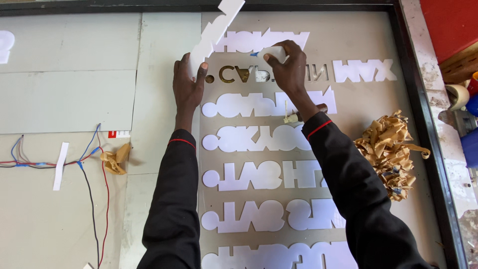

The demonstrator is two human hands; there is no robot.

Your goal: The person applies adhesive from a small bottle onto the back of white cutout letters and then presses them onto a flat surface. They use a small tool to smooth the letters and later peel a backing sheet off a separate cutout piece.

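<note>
Spanning the whole view, a grey table (69,99) carries a large sign panel (348,45) framed in black, with rows of white cut-out letters (259,175) lying across it. At 9 o'clock, red, blue and black wires (92,164) trail over the table beside a white strip (60,166) and a small scrap of brown paper (115,159). At 3 o'clock a larger heap of crumpled brown backing paper (388,154) rests on the panel; beyond the frame, a roll of tape (457,94) sits at the edge.

Left hand (188,84): grip closed on the lower end of a white peeled sheet (216,30), which rises toward 12 o'clock, lifted off the panel. Right hand (286,67): grip closed around a small white block (273,52), pressed at the top rows of letters, at 3 o'clock of the left hand. Between the two hands, gold-toned letters (239,73) show uncovered. Both sleeves (174,199) are black with red piping.
</note>
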